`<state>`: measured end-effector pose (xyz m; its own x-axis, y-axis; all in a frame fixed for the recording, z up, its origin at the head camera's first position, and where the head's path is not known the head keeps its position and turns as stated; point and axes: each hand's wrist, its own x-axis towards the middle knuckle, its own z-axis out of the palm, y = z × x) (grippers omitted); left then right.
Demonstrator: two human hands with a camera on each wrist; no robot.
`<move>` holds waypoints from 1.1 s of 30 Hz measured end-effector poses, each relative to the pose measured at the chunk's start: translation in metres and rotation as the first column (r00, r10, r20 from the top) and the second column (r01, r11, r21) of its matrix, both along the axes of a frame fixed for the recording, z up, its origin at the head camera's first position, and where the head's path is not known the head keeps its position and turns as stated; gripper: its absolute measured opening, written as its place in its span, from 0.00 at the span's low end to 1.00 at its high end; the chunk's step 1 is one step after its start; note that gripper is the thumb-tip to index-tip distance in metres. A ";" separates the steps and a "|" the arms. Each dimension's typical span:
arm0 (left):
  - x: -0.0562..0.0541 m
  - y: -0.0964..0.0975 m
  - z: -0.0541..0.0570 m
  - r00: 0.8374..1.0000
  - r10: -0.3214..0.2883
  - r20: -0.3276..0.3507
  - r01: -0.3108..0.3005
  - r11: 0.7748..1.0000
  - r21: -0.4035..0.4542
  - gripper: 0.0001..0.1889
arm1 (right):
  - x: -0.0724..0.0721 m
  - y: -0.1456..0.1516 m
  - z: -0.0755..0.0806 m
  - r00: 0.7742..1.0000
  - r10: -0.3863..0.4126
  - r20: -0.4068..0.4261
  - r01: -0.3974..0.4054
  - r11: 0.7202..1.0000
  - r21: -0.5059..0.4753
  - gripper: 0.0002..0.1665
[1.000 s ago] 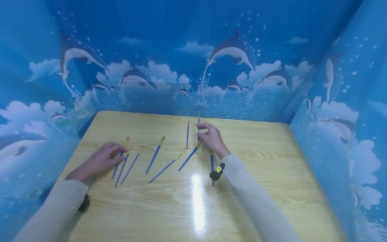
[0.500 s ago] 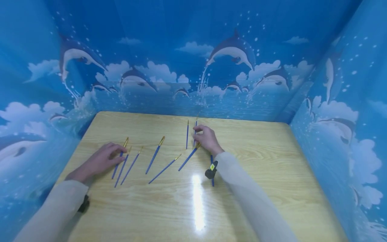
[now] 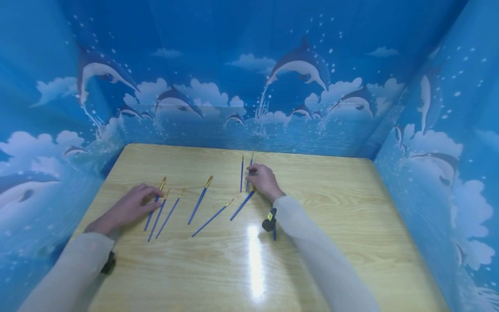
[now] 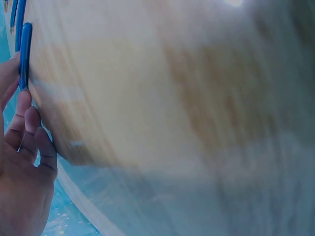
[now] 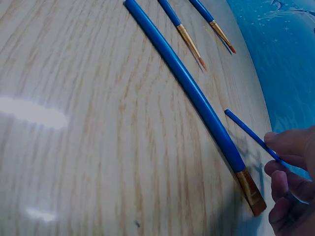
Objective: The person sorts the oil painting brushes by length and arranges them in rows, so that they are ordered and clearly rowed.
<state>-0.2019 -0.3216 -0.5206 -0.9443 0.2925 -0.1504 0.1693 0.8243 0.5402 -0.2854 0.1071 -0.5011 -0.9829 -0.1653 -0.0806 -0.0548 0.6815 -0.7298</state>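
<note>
Thin blue paintbrushes with gold ferrules are spread over the table. My left hand [image 3: 134, 206] is at the leftmost brushes, its thumb and fingers bent about the outermost paintbrush [image 3: 149, 221]. In the left wrist view a blue handle [image 4: 25, 56] passes between thumb and fingertips. At the far side, my right hand [image 3: 264, 181] pinches a thin paintbrush [image 3: 251, 159] by its handle, close beside another upright-lying brush [image 3: 242, 175]. The right wrist view shows the pinched handle [image 5: 246, 129]; its bristle end is hidden by the fingers. Below that hand lies a wide flat brush [image 5: 192, 93].
Between the hands lie a gold-tipped brush [image 3: 200, 201] and a slanted one [image 3: 212, 218]. Another brush [image 3: 274, 234] is partly covered by the right wrist. The wooden table [image 3: 195, 277] is enclosed by blue dolphin-print curtains [image 3: 218, 56].
My right hand has moved a little left with its thin paintbrush, which now lies nearer the neighbouring brush and tilts slightly. The left hand and the other brushes stay put.
</note>
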 end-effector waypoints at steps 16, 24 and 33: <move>0.001 0.001 0.002 1.000 0.003 -0.001 -0.003 1.000 0.002 0.22 | 0.005 -0.005 -0.007 0.999 0.044 -0.027 -0.039 0.987 0.154 0.30; 0.001 -0.001 -0.001 1.000 -0.007 -0.018 0.007 1.000 0.008 0.22 | 0.003 -0.005 -0.012 0.998 0.041 -0.051 -0.030 0.979 0.203 0.26; 0.000 0.000 0.000 1.000 0.001 -0.008 -0.001 1.000 0.006 0.22 | 0.002 -0.006 -0.013 0.998 0.041 -0.056 -0.029 0.978 0.206 0.26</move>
